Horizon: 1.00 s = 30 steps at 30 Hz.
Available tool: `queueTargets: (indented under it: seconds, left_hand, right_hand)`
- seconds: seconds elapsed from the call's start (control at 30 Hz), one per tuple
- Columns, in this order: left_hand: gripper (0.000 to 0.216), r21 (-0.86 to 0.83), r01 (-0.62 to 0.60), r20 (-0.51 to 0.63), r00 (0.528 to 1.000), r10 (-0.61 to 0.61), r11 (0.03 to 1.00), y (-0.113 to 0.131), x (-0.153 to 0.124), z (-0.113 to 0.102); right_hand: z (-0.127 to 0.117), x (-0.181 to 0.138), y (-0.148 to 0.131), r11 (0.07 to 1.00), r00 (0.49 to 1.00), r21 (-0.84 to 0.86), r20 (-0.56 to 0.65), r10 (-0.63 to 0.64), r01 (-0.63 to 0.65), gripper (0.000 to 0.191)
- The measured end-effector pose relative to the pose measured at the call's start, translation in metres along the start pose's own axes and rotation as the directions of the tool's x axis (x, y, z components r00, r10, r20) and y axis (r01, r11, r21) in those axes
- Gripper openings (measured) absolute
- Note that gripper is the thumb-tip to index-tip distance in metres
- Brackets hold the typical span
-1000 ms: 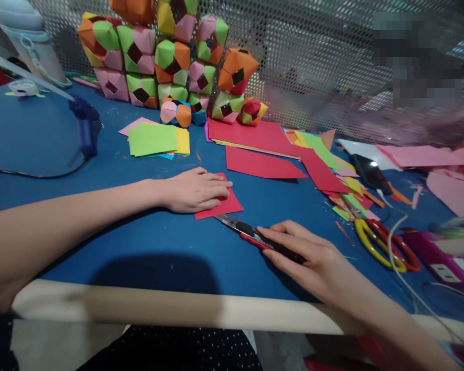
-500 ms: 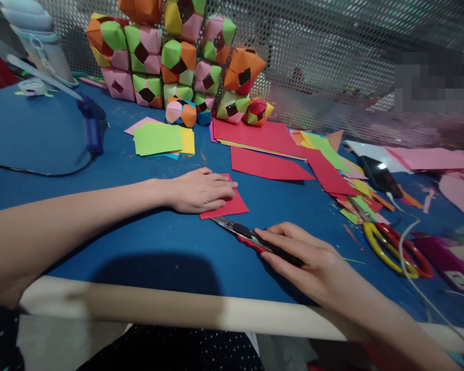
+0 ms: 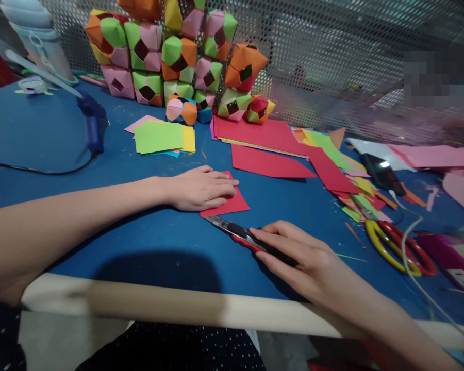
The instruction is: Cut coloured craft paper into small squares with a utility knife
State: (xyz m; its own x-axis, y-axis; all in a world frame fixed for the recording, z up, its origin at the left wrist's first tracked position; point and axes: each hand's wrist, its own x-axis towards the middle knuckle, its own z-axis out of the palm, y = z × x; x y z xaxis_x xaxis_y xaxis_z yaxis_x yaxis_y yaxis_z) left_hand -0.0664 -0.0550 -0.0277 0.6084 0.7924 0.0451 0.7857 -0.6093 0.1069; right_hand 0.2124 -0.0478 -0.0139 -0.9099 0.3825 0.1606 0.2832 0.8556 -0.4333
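Observation:
My left hand lies flat with its fingers stretched out, pressing a small red paper piece against the blue tabletop. Part of that paper is hidden under the palm and fingers. In my right hand, the fingers are closed around a black and red utility knife. Its blade points left and lies at the lower edge of the red paper, near the lower left corner. Whether the tip is under the sheet I cannot tell.
Beyond my hands are stacked green and yellow paper, red sheets and folded paper balls against a mesh panel. A blue glue gun stands left. Scissors, a phone, a white cable and scraps lie right.
The knife in my right hand has slid slightly left along the paper's lower edge. My left hand stays in place on the red paper.

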Motion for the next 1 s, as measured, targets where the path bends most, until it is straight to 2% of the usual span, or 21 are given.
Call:
queueTargets:
  seconds: [0.2,0.3,0.4,0.5,0.67,0.83,0.9,1.0]
  left_hand:
    - [0.036,-0.024,-0.011,-0.025,1.0,0.011,1.0,-0.001,0.0,0.001]
    - [0.036,-0.031,-0.009,-0.026,1.0,0.009,0.999,-0.002,-0.002,0.002]
    - [0.036,-0.072,-0.013,-0.063,0.998,0.008,0.997,-0.002,-0.002,0.001]
    - [0.033,-0.138,0.018,-0.111,0.993,-0.034,0.99,0.001,-0.002,-0.003]
    - [0.03,-0.171,0.164,-0.181,0.964,-0.195,0.972,0.001,-0.001,-0.008]
    - [0.049,-0.152,0.395,-0.157,0.895,-0.417,0.906,0.0,0.001,-0.012]
    - [0.056,-0.128,0.425,-0.12,0.89,-0.439,0.896,0.005,0.002,-0.016]
    - [0.058,-0.082,0.388,-0.071,0.917,-0.394,0.918,0.017,0.002,-0.018]
  right_hand:
    - [-0.007,-0.002,-0.006,0.999,1.0,0.046,0.028,0.0,-0.001,0.031]
    - [-0.013,-0.007,0.008,0.999,0.995,-0.001,-0.088,0.053,-0.053,0.031]
    - [-0.018,-0.013,0.036,0.978,0.956,-0.105,-0.253,0.151,-0.182,0.03]
    - [-0.021,-0.019,0.063,0.936,0.923,-0.234,-0.343,0.172,-0.262,0.031]
    - [-0.023,-0.02,0.079,0.866,0.935,-0.413,-0.321,0.151,-0.282,0.04]
    - [-0.027,-0.008,0.068,0.864,0.941,-0.457,-0.335,0.055,-0.213,0.038]
    - [-0.026,-0.001,0.064,0.869,0.95,-0.46,-0.31,0.036,-0.183,0.037]
    - [-0.021,0.011,0.057,0.877,0.973,-0.462,-0.228,0.026,-0.131,0.034]
